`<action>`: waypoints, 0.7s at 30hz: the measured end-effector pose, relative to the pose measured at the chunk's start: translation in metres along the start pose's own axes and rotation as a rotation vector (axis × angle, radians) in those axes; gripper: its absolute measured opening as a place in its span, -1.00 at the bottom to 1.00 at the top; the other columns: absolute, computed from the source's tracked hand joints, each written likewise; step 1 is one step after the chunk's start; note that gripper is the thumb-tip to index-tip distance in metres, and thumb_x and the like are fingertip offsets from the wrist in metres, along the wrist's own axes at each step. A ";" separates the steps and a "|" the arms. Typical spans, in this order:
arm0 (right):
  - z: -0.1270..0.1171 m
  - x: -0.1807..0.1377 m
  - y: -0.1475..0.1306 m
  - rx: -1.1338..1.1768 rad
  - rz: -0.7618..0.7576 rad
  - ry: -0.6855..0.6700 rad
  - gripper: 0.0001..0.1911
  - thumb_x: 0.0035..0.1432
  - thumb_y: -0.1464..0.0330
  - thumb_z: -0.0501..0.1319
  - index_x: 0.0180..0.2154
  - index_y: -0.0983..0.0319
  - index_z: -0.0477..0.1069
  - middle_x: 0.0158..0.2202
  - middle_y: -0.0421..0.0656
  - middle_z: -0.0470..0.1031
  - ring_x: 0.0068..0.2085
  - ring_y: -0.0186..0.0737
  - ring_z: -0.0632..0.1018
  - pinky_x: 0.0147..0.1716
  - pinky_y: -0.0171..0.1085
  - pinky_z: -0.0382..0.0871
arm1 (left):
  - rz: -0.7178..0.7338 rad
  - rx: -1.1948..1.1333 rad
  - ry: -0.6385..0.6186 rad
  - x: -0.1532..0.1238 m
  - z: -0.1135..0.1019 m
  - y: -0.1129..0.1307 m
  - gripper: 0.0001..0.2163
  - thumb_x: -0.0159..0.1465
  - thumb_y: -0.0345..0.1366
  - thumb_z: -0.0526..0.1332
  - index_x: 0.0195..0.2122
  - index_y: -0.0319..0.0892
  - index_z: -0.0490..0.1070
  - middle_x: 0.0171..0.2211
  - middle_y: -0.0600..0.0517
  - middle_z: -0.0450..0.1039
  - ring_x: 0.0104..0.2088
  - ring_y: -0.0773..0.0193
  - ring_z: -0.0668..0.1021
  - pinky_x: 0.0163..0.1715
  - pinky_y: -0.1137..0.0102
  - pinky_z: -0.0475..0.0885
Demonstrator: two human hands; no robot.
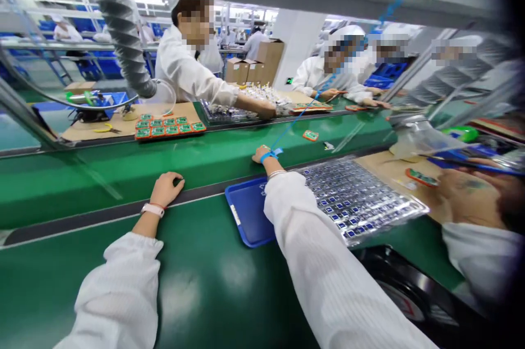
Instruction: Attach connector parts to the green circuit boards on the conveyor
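Observation:
My left hand (pixel 165 188) rests at the near edge of the green conveyor belt (pixel 123 166), fingers curled under and thumb tucked against them, with a white watch on the wrist. Further right, my right hand (pixel 261 153) lies on the same belt, seen from the back as a loose fist; a blue wrist strap with a coiled blue cord runs up from it. Whatever its fingers hold is hidden. Under my right forearm sits a blue tray (pixel 246 212) carrying a clear blister sheet (pixel 361 198) of several small blue parts.
A single small circuit board (pixel 310 135) lies on the belt. Across it stands an orange tray of green boards (pixel 168 126), and a co-worker's arm (pixel 250 104) reaches over a parts tray. Another person's hand (pixel 467 196) works at the right. A black fan (pixel 410 289) is near right.

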State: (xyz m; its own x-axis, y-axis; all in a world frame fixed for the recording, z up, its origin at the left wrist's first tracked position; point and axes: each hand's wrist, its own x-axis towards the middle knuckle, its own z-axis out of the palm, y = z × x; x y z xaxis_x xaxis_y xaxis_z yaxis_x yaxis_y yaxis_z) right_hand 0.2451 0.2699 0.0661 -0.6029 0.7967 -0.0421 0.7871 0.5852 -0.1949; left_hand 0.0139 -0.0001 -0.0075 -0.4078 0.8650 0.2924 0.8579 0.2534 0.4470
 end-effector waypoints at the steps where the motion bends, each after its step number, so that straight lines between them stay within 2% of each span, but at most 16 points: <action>1: 0.000 0.002 -0.011 -0.014 -0.016 -0.027 -0.76 0.06 0.38 0.21 -0.26 0.43 0.49 -0.27 0.17 0.52 -0.15 0.04 0.51 -0.17 -0.14 0.33 | -0.015 -0.067 0.026 0.000 -0.001 0.002 -0.74 0.15 -0.15 0.13 -0.30 -0.20 0.48 -0.23 -0.11 0.50 -0.15 0.03 0.47 -0.03 0.15 0.31; 3: 0.001 0.000 -0.038 -0.029 -0.073 -0.058 -0.74 0.08 0.41 0.16 -0.20 0.41 0.47 -0.21 0.14 0.52 -0.14 -0.01 0.51 -0.19 -0.20 0.33 | -0.071 -0.211 0.099 0.001 -0.004 0.005 -0.77 0.11 -0.18 0.18 -0.33 -0.22 0.48 -0.24 -0.11 0.51 -0.15 0.04 0.48 -0.03 0.16 0.31; 5: 0.004 -0.015 -0.070 -0.011 -0.227 -0.065 -0.73 0.12 0.42 0.11 -0.13 0.34 0.43 -0.16 0.03 0.52 -0.15 -0.11 0.50 -0.20 -0.27 0.31 | -0.153 -0.290 0.176 0.003 -0.013 0.004 -0.75 0.14 -0.19 0.16 -0.27 -0.25 0.46 -0.22 -0.12 0.50 -0.16 0.09 0.49 -0.06 0.21 0.35; 9: 0.017 -0.075 -0.126 0.049 -0.821 -0.053 -0.73 0.13 0.50 0.06 -0.15 0.24 0.43 -0.18 -0.10 0.51 -0.19 -0.22 0.47 -0.22 -0.31 0.24 | -0.256 -0.358 0.302 -0.010 -0.039 -0.006 -0.69 0.25 -0.18 0.05 -0.12 -0.29 0.38 -0.13 -0.13 0.47 -0.14 0.20 0.49 -0.12 0.32 0.39; 11: 0.029 -0.107 -0.144 -0.007 -1.061 -0.075 -0.74 0.11 0.54 0.06 -0.22 0.22 0.45 -0.22 -0.12 0.50 -0.18 -0.22 0.45 -0.23 -0.29 0.20 | -0.224 -0.409 0.292 -0.032 -0.050 -0.007 -0.68 0.24 -0.16 0.08 -0.12 -0.28 0.38 -0.11 -0.12 0.46 -0.11 0.18 0.48 -0.13 0.33 0.39; 13: 0.041 -0.131 -0.155 -0.111 -1.205 -0.103 -0.76 0.13 0.54 0.06 -0.29 0.20 0.46 -0.26 -0.12 0.49 -0.17 -0.20 0.42 -0.22 -0.25 0.17 | -0.133 -0.405 0.177 -0.060 -0.055 -0.001 -0.68 0.22 -0.14 0.13 -0.12 -0.26 0.39 -0.11 -0.12 0.47 -0.10 0.15 0.48 -0.10 0.29 0.39; 16: 0.053 -0.140 -0.156 -0.210 -1.264 -0.072 -0.79 0.16 0.52 0.07 -0.31 0.22 0.46 -0.25 -0.08 0.48 -0.10 -0.15 0.38 -0.15 -0.18 0.15 | 0.068 -0.297 -0.067 -0.102 -0.052 0.018 -0.62 0.20 -0.11 0.18 -0.02 -0.20 0.37 -0.02 -0.11 0.43 0.00 0.10 0.44 0.05 0.20 0.30; 19: 0.048 -0.129 -0.135 -0.143 -1.135 0.009 -0.78 0.12 0.48 0.14 -0.17 0.24 0.45 -0.05 0.00 0.43 0.01 -0.07 0.35 -0.03 -0.08 0.11 | 0.202 -0.207 -0.232 -0.131 -0.050 0.038 -0.50 0.16 -0.04 0.22 0.09 -0.14 0.29 0.08 -0.12 0.34 0.12 0.03 0.34 0.14 0.13 0.19; 21: 0.038 -0.120 -0.105 0.006 -1.020 0.032 -0.68 0.06 0.39 0.22 -0.09 0.22 0.41 0.06 0.00 0.36 0.07 -0.02 0.33 0.01 -0.03 0.12 | 0.224 -0.178 -0.306 -0.144 -0.051 0.045 -0.37 0.09 0.02 0.27 0.14 -0.13 0.23 0.13 -0.15 0.28 0.16 -0.01 0.30 0.16 0.11 0.17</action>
State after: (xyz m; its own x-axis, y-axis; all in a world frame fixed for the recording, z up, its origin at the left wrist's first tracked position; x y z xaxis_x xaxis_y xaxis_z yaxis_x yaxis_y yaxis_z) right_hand 0.2300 0.1072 0.0543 -0.9819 -0.0771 0.1729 -0.1001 0.9867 -0.1281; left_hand 0.0955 -0.1354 0.0140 -0.0825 0.9857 0.1467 0.8364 -0.0116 0.5479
